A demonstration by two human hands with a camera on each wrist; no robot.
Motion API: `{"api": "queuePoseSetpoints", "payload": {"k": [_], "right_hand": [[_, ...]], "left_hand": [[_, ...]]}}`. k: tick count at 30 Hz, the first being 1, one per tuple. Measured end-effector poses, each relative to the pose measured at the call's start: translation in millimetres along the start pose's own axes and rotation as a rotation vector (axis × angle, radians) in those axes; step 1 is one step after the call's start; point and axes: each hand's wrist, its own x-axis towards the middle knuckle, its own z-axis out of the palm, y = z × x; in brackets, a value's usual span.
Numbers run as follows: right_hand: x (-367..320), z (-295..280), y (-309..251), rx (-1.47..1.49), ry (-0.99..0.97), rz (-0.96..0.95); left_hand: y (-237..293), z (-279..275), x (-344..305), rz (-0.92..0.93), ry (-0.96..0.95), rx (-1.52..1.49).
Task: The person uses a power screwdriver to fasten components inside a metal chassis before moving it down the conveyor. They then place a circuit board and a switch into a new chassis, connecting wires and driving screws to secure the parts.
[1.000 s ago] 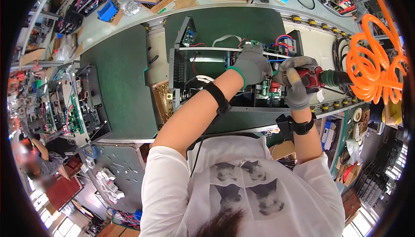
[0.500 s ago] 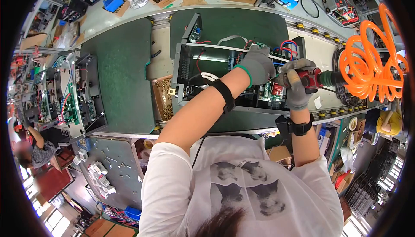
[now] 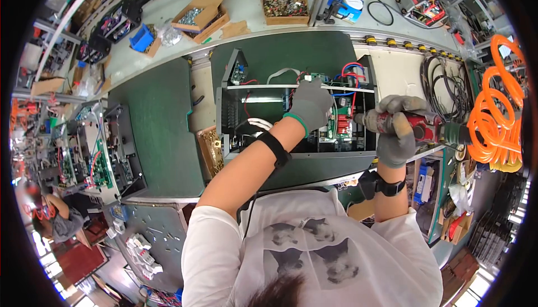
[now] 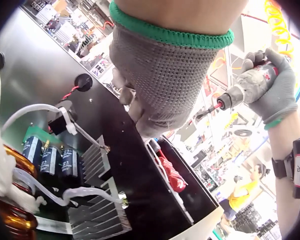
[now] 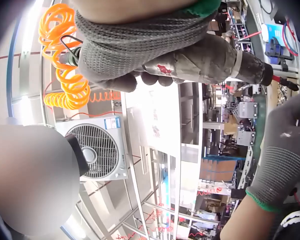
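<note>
My gloved left hand (image 3: 309, 105) rests at the upper metal rail of an opened black chassis (image 3: 291, 155), fingertips beside a small green circuit board (image 3: 319, 77). In the left wrist view its fingers (image 4: 135, 109) bend down at the edge of the black panel (image 4: 135, 165); whether they pinch something I cannot tell. My gloved right hand (image 3: 397, 144) grips a red and grey pneumatic screwdriver (image 3: 421, 129) to the right of the chassis. The driver's bit (image 5: 286, 83) points toward the left hand, apart from it. Red wound parts (image 3: 343, 124) show inside the chassis.
An orange coiled air hose (image 3: 488, 122) trails from the screwdriver at right. A box of brass parts (image 3: 210, 150) stands left of the chassis. Black cables (image 3: 445, 85) lie to the right. Boxes of small hardware (image 3: 284, 4) line the back bench. Another chassis (image 3: 95, 144) stands far left.
The right hand with the screwdriver has drawn away from the left hand, rightward and toward the body, baring the red parts. The left hand has shifted slightly left along the rail.
</note>
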Motion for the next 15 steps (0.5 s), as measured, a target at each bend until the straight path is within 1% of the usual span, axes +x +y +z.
{"api": "queuePoseSetpoints", "payload": {"k": [2, 3, 4, 6, 7, 8, 9, 10, 11, 12, 15], "right_hand": [[-7, -5, -10, -0.004, 0.032, 0.027], [-11, -5, -15, -0.008, 0.086, 0.053], [-16, -9, -19, -0.009, 0.097, 0.044], [-25, -22, -22, -0.044, 0.151, 0.059], [-29, -28, -25, -0.028, 0.169, 0.048], [-33, -32, -30, -0.026, 0.18, 0.036], [-38, -36, -37, 0.005, 0.208, 0.085], [-43, -41, -42, 0.038, 0.237, 0.135], [-48, -46, -45, 0.021, 0.271, 0.137], [-54, -54, -47, 0.025, 0.283, 0.137], [-71, -78, -49, -0.023, 0.239, 0.126]], "left_hand": [[5, 7, 9, -0.109, -0.034, -0.044], [8, 6, 11, -0.128, -0.026, -0.021], [9, 6, 10, -0.116, -0.027, -0.013], [4, 6, 3, -0.105, 0.033, -0.066], [-1, 9, -7, -0.1, 0.184, -0.215], [-4, 14, -18, -0.122, 0.43, -0.381], [-9, 5, -31, -0.111, 0.57, -0.474], [-11, -10, -49, -0.118, 0.638, -0.481], [-10, -23, -68, -0.144, 0.723, -0.516], [-9, -32, -91, -0.204, 0.757, -0.544], [-3, -24, -157, -0.333, 0.898, -0.57]]}}
